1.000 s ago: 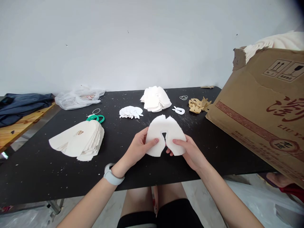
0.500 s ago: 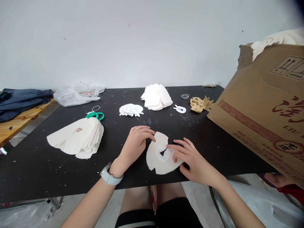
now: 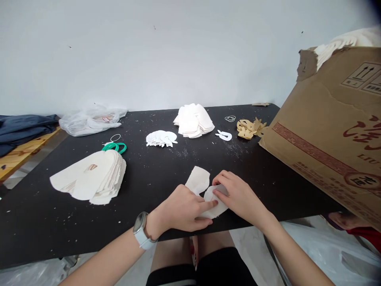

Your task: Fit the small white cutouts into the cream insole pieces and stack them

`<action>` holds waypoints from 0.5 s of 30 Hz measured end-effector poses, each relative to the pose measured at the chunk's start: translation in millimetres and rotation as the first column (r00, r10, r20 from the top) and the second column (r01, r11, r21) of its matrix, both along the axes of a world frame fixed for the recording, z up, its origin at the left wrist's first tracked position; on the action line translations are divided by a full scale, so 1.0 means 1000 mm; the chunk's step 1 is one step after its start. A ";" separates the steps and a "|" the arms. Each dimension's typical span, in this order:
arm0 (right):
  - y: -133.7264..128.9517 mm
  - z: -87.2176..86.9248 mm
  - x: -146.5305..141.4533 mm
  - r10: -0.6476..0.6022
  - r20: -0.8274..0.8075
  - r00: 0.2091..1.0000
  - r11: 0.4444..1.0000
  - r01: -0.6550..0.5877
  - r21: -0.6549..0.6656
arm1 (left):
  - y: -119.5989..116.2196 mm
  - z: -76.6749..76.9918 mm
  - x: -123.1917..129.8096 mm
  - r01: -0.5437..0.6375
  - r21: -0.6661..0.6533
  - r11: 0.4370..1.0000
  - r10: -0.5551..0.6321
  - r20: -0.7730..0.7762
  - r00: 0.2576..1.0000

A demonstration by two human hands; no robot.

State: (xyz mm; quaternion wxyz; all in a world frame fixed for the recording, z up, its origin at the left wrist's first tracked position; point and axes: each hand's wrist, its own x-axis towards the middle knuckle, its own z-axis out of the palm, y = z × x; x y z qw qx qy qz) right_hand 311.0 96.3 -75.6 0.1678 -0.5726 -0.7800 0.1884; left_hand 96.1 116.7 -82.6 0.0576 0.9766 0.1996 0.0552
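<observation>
While the left hand (image 3: 181, 208) and right hand (image 3: 239, 194) lie half-curled over it — whether either pinches is hidden — a soft, cream, ragged-edged felt-like cutout (image 3: 198, 180) lies flat near the near edge of the black table (image 3: 59, 222).

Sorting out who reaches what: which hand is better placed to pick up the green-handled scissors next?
Probably the left hand. It sits on the side of the black tabletop nearer the green-handled scissors, while the right hand lies farther off, its fingers on the white rounded cut-out.
</observation>
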 end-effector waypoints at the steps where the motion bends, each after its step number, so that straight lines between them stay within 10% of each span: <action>1: 0.000 0.002 -0.001 -0.013 -0.014 1.000 1.000 0.013 -0.017 | 0.000 0.001 0.000 -0.001 0.001 1.000 0.001 -0.012 1.000; 15: -0.001 0.004 -0.001 -0.046 -0.038 0.998 0.993 0.041 -0.113 | 0.009 0.005 -0.008 -0.103 -0.103 0.989 0.102 -0.014 0.995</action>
